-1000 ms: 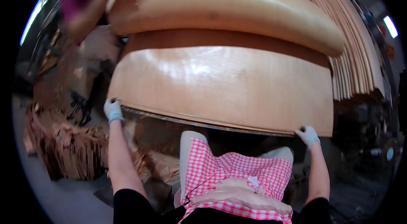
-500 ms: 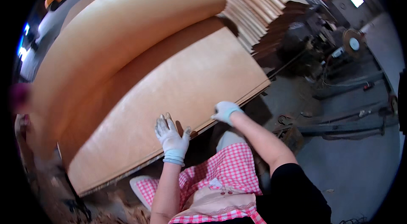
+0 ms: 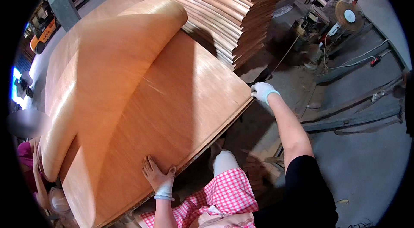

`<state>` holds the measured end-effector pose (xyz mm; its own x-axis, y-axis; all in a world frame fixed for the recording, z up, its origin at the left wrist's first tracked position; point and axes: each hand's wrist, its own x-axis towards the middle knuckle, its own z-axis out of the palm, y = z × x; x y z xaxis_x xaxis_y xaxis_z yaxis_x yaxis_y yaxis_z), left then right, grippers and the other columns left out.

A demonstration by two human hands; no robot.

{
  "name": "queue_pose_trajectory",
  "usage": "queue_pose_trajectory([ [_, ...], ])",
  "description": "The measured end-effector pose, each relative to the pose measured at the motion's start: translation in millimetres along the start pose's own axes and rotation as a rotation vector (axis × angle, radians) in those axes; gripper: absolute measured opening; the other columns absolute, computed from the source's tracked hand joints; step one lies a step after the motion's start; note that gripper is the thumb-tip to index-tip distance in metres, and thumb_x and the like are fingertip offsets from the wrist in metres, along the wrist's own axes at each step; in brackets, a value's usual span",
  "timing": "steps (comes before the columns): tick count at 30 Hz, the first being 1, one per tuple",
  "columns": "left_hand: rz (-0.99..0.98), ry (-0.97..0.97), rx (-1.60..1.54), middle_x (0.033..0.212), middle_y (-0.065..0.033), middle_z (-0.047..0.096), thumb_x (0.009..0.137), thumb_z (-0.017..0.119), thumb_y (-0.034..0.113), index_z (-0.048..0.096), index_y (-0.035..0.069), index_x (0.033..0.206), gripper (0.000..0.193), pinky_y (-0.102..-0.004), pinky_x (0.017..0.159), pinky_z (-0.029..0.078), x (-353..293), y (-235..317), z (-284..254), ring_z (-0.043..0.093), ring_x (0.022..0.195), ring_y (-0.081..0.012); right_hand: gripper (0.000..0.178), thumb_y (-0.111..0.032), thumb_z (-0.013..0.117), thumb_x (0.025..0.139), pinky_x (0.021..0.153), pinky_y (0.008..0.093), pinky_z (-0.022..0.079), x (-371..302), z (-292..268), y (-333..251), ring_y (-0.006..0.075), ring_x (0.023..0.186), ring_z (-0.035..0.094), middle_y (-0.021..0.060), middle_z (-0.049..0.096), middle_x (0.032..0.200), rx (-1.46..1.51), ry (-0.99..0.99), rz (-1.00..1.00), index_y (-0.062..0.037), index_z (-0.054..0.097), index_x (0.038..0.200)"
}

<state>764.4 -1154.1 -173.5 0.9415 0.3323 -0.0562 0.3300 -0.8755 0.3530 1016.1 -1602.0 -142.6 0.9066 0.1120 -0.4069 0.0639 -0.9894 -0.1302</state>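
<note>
A stack of thin wood veneer sheets (image 3: 207,98) lies in front of me, its near edge running from lower left to upper right. My left hand (image 3: 158,180), in a whitish glove, rests flat on the top sheet near that edge, fingers spread. At the stack's right corner, my gloved right hand (image 3: 262,92) has its fingers curled against the corner of the sheets. Over the far left part of the stack a large veneer sheet (image 3: 116,42) arches up in a curl, partly see-through from motion blur.
Behind stands a tall pile of wavy veneer sheets (image 3: 215,8). At the left, a co-worker in a purple sleeve (image 3: 26,154) touches the curled sheet. A machine with a round disc (image 3: 348,15), a cable and metal rails (image 3: 353,118) are at the right. An orange vehicle (image 3: 43,36) stands far left.
The curled sheet has swung down and left, spreading over the stack. My right hand has moved along the edge to the right corner. My left hand still lies flat on the top sheet.
</note>
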Motion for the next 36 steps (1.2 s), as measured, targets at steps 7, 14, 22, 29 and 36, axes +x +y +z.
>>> queue_pose_trajectory([
  [7, -0.052, -0.160, -0.113, 0.124, -0.0233, 0.056, 0.077, 0.072, 0.037, 0.057, 0.002, 0.120, 0.058, -0.0415, 0.100, 0.039, -5, 4, 14, 0.050, 0.118, -0.0394, 0.033, -0.026, 0.062, 0.086, 0.084, 0.0413, 0.047, 2, 77, 41, 0.0369, 0.098, 0.061, 0.0222, 0.065, 0.103, 0.656, 0.746, 0.542, 0.0026, 0.063, 0.102],
  [14, 0.294, 0.182, -0.601, 0.087, -0.0134, 0.063, 0.075, 0.073, 0.018, 0.066, 0.005, 0.094, 0.024, -0.0376, 0.074, 0.051, -65, 39, -7, 0.061, 0.082, -0.0303, 0.007, -0.007, 0.060, 0.088, 0.074, 0.0302, 0.047, -124, 88, -165, 0.0144, 0.078, 0.057, 0.0063, 0.062, 0.083, 1.096, 0.458, -0.219, -0.0008, 0.059, 0.090],
  [22, 0.047, 0.252, -1.256, 0.080, -0.0070, 0.061, 0.074, 0.069, 0.006, 0.067, 0.002, 0.087, 0.014, -0.0287, 0.069, 0.047, -90, -22, -53, 0.059, 0.077, -0.0165, 0.018, -0.014, 0.064, 0.089, 0.095, 0.0319, 0.042, -242, 115, -364, 0.0215, 0.112, 0.053, 0.0179, 0.054, 0.126, 1.378, -0.280, -0.590, 0.0018, 0.059, 0.094],
  [29, -0.744, 0.709, -1.286, 0.073, -0.0002, 0.060, 0.074, 0.065, -0.005, 0.061, 0.004, 0.074, 0.010, -0.0258, 0.057, 0.045, -111, -247, -122, 0.052, 0.064, -0.0093, 0.023, -0.022, 0.061, 0.086, 0.077, 0.0367, 0.050, -197, 100, -386, 0.0310, 0.083, 0.065, 0.0180, 0.066, 0.087, 0.421, -0.025, -0.716, 0.0003, 0.066, 0.090],
  [36, -0.917, 0.913, -0.547, 0.088, -0.0058, 0.066, 0.077, 0.073, 0.007, 0.065, -0.001, 0.097, 0.023, -0.0290, 0.075, 0.049, -169, -547, -160, 0.059, 0.078, -0.0145, 0.023, -0.016, 0.060, 0.085, 0.076, 0.0355, 0.050, -115, 67, -263, 0.0263, 0.082, 0.065, 0.0184, 0.068, 0.087, 0.186, -0.130, -0.380, 0.0045, 0.065, 0.095],
])
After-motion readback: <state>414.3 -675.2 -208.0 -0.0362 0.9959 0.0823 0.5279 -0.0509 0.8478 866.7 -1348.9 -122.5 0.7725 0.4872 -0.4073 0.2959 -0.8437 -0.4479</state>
